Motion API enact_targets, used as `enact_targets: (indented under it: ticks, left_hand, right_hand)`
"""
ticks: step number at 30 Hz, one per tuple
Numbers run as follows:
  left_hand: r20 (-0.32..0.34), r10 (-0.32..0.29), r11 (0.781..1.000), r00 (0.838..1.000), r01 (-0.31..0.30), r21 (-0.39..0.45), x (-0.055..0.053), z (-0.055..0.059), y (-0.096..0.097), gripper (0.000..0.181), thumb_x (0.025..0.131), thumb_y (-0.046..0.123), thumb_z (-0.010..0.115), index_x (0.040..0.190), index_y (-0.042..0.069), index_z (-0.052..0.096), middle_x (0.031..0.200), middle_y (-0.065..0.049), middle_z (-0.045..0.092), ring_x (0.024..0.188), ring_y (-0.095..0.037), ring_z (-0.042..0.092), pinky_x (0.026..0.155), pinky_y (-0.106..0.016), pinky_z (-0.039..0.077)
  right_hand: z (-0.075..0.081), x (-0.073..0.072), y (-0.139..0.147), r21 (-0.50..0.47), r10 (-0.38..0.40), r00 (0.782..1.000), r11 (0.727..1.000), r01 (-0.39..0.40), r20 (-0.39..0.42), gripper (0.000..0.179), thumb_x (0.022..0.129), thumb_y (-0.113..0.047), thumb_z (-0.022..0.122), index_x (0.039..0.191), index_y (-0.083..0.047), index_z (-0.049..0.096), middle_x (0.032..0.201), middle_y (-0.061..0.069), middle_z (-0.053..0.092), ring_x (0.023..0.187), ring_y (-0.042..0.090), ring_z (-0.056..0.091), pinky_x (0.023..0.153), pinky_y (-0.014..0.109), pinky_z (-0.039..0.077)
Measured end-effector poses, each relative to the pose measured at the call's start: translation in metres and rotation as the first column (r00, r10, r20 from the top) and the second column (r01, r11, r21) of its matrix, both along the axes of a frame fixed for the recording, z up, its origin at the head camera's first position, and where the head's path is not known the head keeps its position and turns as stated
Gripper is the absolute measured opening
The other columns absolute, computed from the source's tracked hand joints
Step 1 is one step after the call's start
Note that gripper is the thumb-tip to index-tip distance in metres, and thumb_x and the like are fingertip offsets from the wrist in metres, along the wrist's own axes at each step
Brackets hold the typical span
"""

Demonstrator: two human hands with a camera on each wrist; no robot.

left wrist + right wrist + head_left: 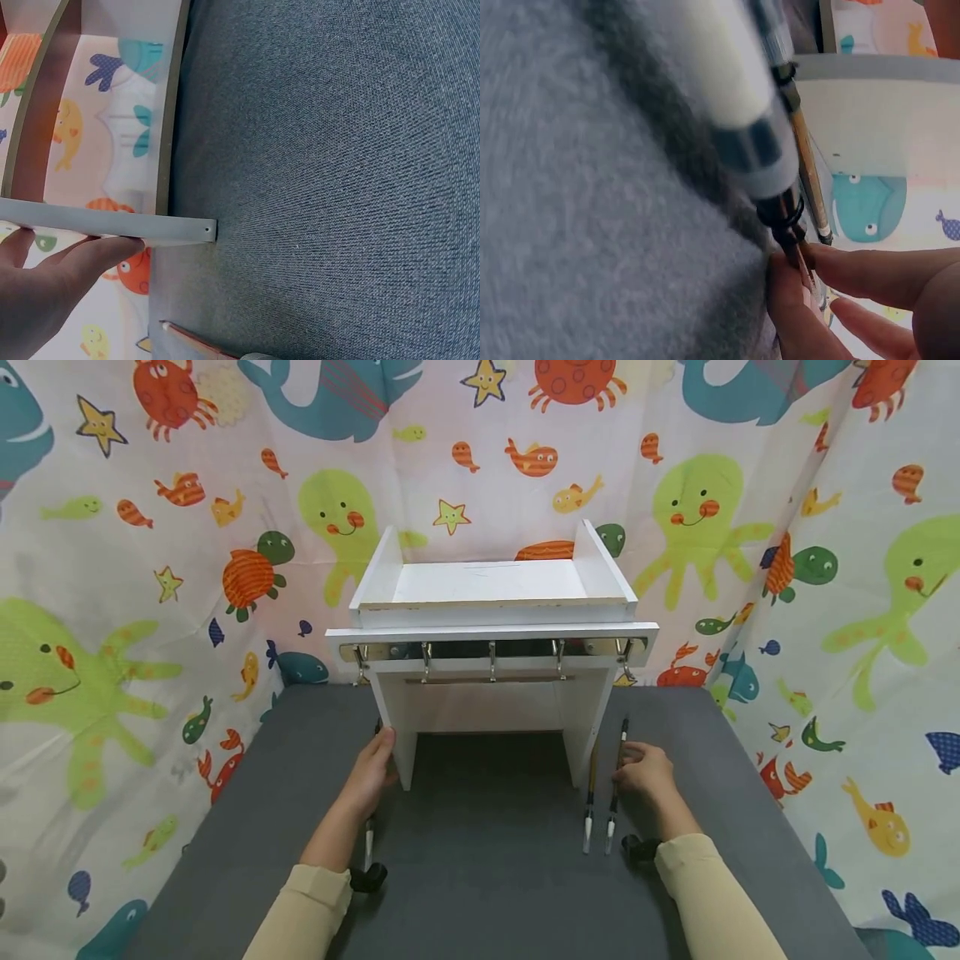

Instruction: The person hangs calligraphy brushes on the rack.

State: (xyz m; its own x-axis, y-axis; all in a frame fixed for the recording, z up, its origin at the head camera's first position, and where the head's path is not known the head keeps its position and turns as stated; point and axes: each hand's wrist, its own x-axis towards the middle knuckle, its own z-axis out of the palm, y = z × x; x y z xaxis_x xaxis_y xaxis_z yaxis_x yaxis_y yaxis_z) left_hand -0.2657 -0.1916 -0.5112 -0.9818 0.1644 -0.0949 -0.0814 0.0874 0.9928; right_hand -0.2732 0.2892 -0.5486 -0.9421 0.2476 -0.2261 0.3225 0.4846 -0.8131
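Note:
A white shelf unit (pixel 495 613) with a row of metal hooks (pixel 492 660) stands at the middle of the table. My left hand (pixel 369 774) rests against its left side panel; in the left wrist view, the fingertips touch the outer face of that panel (pixel 112 220). My right hand (pixel 647 770) pinches the dark handle of a paintbrush (pixel 612 814) beside the right panel. This brush's white, capped tip (pixel 727 75) points toward me. Close to it, along the panel, lies a second paintbrush (pixel 588 814) with a brown handle.
Another paintbrush (pixel 369 845) lies left of the shelf, partly hidden by my left forearm. The grey table (pixel 480 877) runs back to a curtain (pixel 450 485) printed with sea animals, which also hangs along both sides.

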Motion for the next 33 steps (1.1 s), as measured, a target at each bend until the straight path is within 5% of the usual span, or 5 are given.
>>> enact_targets:
  ticks: [6,15,25,33]
  left_hand:
    - [-0.003,-0.005,1.000,1.000,0.005,-0.012,-0.001,-0.001,0.001,0.083,0.106,0.059,0.033,0.163,0.005,0.008,0.170,-0.013,-0.003,0.152,-0.048,0.008,0.117,-0.067,0.024]
    - [-0.007,0.000,1.000,1.000,0.000,-0.006,-0.001,-0.001,0.001,0.084,0.105,0.060,0.034,0.163,0.005,0.008,0.170,-0.016,0.001,0.151,-0.050,0.011,0.115,-0.068,0.027]
    - [0.007,-0.014,1.000,1.000,0.014,0.001,0.001,0.001,-0.001,0.081,0.106,0.058,0.034,0.163,0.007,0.007,0.170,-0.012,-0.004,0.152,-0.047,0.010,0.117,-0.066,0.025]
    - [0.009,-0.006,1.000,1.000,0.006,0.024,-0.001,0.000,-0.001,0.083,0.106,0.058,0.035,0.162,0.004,0.009,0.170,-0.014,-0.003,0.151,-0.049,0.010,0.115,-0.068,0.026]
  right_hand:
    - [0.000,0.001,0.006,-0.026,0.011,1.000,1.000,-0.010,0.016,0.069,0.080,0.012,0.069,0.145,0.005,0.047,0.129,0.032,0.062,0.085,0.023,0.071,0.064,0.033,0.060]
    - [0.010,0.004,0.013,-0.222,0.073,0.997,0.973,-0.066,0.026,0.070,0.085,0.015,0.060,0.150,0.010,0.036,0.133,0.035,0.051,0.077,0.024,0.069,0.065,0.037,0.062]
    - [0.030,0.015,0.011,-0.298,0.093,0.993,0.948,-0.111,-0.074,0.057,0.098,0.006,0.056,0.150,0.006,0.034,0.136,0.033,0.057,0.108,0.036,0.070,0.080,0.044,0.062]
    - [0.054,0.028,0.004,-0.275,0.020,0.987,0.959,-0.064,-0.162,0.060,0.102,-0.005,0.060,0.154,0.001,0.032,0.128,0.029,0.064,0.098,0.026,0.075,0.080,0.043,0.062]
